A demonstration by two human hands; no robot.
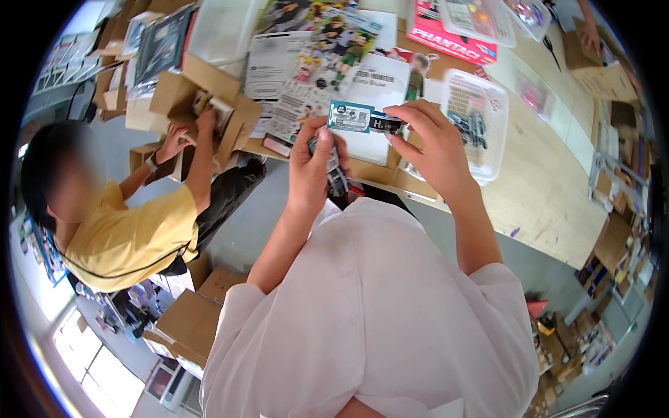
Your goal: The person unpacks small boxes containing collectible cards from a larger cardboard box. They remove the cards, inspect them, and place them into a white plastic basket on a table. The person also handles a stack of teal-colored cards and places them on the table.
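Above the table's near edge, my right hand [435, 143] pinches the black right end of a small flat teal-and-white packet [350, 117] between thumb and fingers. Whether the teal and black parts are one piece I cannot tell. My left hand [310, 160] is closed round several dark, shiny small packages [337, 175], which hang below its fingers. Its thumb and forefinger are by the packet's left end. Beyond my right hand, a white plastic basket [493, 157] holds several dark teal packages [470, 130].
Printed sheets [279, 66] and a pink box [449, 38] lie on the table [540, 202]. Clear containers [221, 31] stand at the back. To my left, a person in a yellow shirt [139, 233] reaches into an open carton [174, 94]. Another person's hand [589, 36] shows far right.
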